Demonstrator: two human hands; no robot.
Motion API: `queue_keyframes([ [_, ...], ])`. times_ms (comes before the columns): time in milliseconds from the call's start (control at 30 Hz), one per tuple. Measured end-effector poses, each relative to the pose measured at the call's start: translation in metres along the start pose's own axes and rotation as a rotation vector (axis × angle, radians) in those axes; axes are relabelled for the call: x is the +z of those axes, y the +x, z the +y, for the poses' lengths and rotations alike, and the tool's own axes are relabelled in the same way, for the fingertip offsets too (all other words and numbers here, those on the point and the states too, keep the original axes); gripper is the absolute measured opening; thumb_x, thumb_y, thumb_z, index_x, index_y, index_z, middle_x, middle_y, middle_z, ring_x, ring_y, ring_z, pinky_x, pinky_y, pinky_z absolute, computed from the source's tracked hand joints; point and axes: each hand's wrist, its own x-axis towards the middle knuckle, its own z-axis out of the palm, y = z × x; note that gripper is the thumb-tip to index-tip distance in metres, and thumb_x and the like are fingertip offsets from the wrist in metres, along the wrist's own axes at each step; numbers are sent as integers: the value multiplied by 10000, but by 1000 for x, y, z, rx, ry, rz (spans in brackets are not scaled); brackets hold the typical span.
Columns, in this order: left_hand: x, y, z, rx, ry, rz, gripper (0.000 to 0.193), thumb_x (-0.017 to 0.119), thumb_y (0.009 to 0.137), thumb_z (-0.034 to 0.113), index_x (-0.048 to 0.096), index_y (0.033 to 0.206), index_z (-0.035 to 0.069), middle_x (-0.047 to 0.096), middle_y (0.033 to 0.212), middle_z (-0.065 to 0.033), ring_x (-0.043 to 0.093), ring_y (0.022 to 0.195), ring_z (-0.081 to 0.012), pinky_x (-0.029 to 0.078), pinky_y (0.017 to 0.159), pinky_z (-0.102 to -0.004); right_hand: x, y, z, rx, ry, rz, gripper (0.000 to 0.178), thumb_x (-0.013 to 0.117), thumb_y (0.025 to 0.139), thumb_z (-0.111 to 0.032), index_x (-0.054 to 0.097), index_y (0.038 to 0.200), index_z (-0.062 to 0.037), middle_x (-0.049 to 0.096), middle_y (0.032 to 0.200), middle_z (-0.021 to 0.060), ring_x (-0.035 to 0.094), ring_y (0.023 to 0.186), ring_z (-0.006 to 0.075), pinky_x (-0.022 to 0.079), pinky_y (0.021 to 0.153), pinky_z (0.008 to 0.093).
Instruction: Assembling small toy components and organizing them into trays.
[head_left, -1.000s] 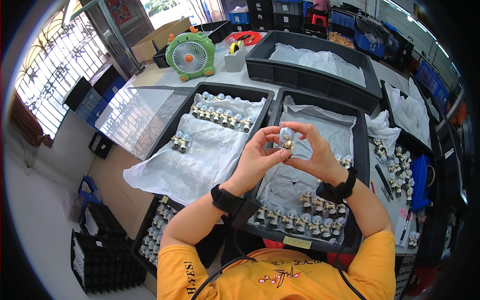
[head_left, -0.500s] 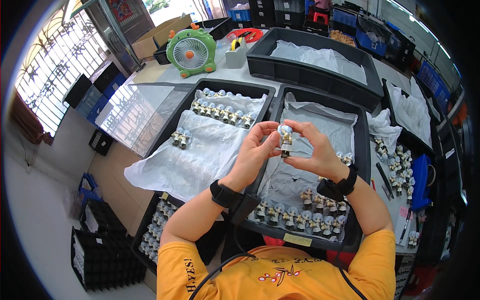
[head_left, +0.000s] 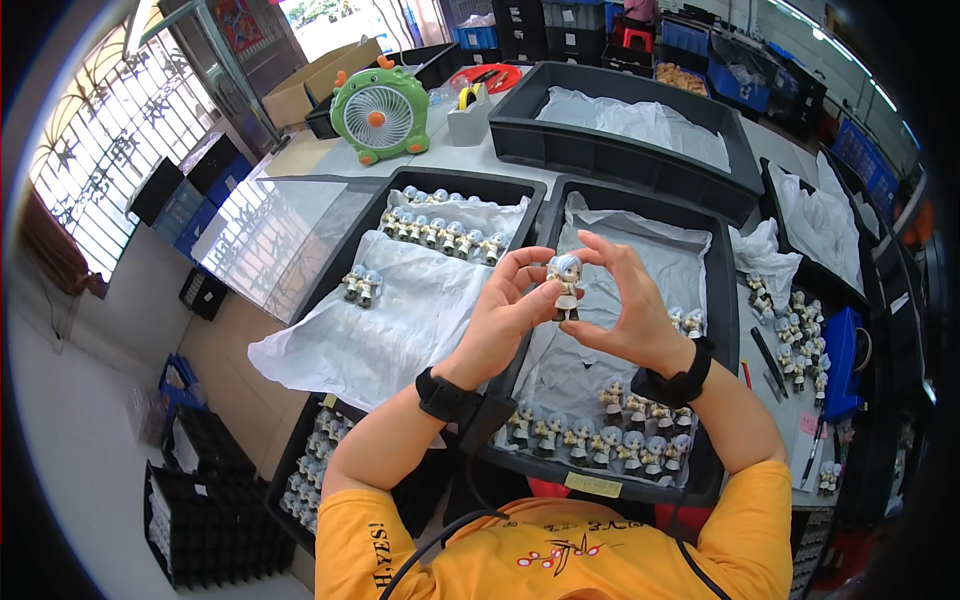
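Note:
A small figurine (head_left: 567, 287) with pale blue hair, a white outfit and dark boots is held upright over the right-hand tray. My left hand (head_left: 508, 308) pinches it from the left, thumb across its front; the other fingers are partly hidden behind. Around its right side curves my right hand (head_left: 637, 318), fingers and thumb spread apart, the thumb tip close by the boots. Below, the black paper-lined tray (head_left: 722, 300) holds rows of similar figurines (head_left: 606, 445) along its near side. The left black tray (head_left: 543, 190) has more figurines at its far end and two on white paper (head_left: 400, 300).
A green fan (head_left: 380, 115) and a tape dispenser (head_left: 468, 122) stand at the back, beside a large black tray (head_left: 620, 160) with paper. At right lie loose figurines (head_left: 800, 335), pens and a blue bin (head_left: 845, 365). A crate of figurines (head_left: 310, 470) sits lower left.
The figurine has turned to show more of its front. My right index finger has lifted off its head, and the right fingers have spread wider.

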Motion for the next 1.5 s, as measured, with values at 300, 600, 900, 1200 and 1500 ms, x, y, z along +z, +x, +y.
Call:
queue_keyframes([
  [300,-5,0,-2,-34,-127,-92,358,538,913,144,397,1231,61,574,1102,-101,590,996,-173,487,847,-295,-4,0,1,-26,77,33,826,776,594,-133,370,1310,-65,521,1082,117,505,1025,267,409,889,368],
  [600,-11,1,-14,-74,-87,-122,301,473,947,194,417,1213,64,556,1146,-110,583,1039,-259,494,855,-351,-2,-2,1,-33,125,11,814,801,597,-136,391,1298,-78,494,1136,115,499,1045,260,414,894,367],
  [900,-12,5,-16,-115,-235,-167,301,429,966,226,421,1223,69,536,1160,-91,568,1059,-269,497,845,-356,3,-3,5,-57,174,-31,802,802,607,-99,397,1300,-105,482,1205,100,485,1081,251,429,888,347],
  [1200,-8,1,-10,-69,-269,-160,338,487,941,168,413,1259,78,559,1084,-67,587,944,-154,498,786,-300,8,-5,10,-28,416,1,600,826,622,-158,512,1131,-109,490,1175,95,494,1067,240,434,868,341],
  [1500,-7,-2,-2,-44,-250,-171,381,524,923,156,399,1275,81,555,1042,-42,569,915,-112,508,730,-261,0,-3,-3,-118,206,-64,273,812,629,-154,685,867,-193,466,1227,71,449,1118,233,395,832,351],
])
